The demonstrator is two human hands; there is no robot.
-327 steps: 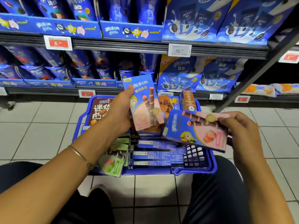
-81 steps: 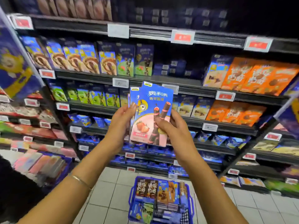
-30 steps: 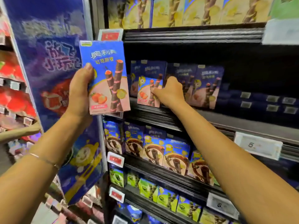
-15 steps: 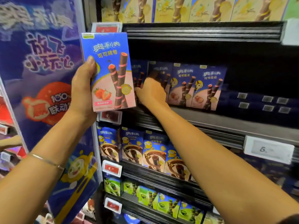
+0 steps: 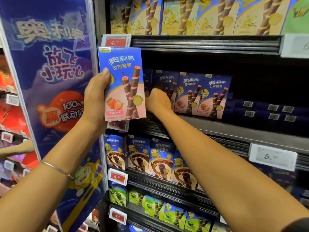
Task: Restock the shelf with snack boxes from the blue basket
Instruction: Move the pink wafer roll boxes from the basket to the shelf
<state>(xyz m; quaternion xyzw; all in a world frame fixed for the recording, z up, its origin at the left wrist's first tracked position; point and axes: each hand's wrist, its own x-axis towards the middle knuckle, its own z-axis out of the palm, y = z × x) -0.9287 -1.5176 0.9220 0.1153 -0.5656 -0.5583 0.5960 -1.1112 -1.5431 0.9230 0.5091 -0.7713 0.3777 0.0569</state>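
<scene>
My left hand (image 5: 95,96) grips a blue-and-pink strawberry snack box (image 5: 123,77) upright in front of the shelf's left end. My right hand (image 5: 158,102) reaches into the middle shelf (image 5: 234,129) and curls round the lower part of a second strawberry box (image 5: 164,81) standing at the left end of the row; its fingers are hidden behind the hand. Two matching boxes (image 5: 200,96) stand upright just right of it. The blue basket is out of view.
Vanilla boxes (image 5: 184,15) fill the shelf above, chocolate boxes (image 5: 160,158) the shelf below, green boxes (image 5: 173,213) lower still. A blue promotional panel (image 5: 55,72) stands at the left. Dark blue boxes (image 5: 267,111) lie at the right of the middle shelf.
I stood up from the basket with two strawberry boxes and stepped to the shelf. My right hand carried one into the row and pushed it further in; my left hand kept the other raised.
</scene>
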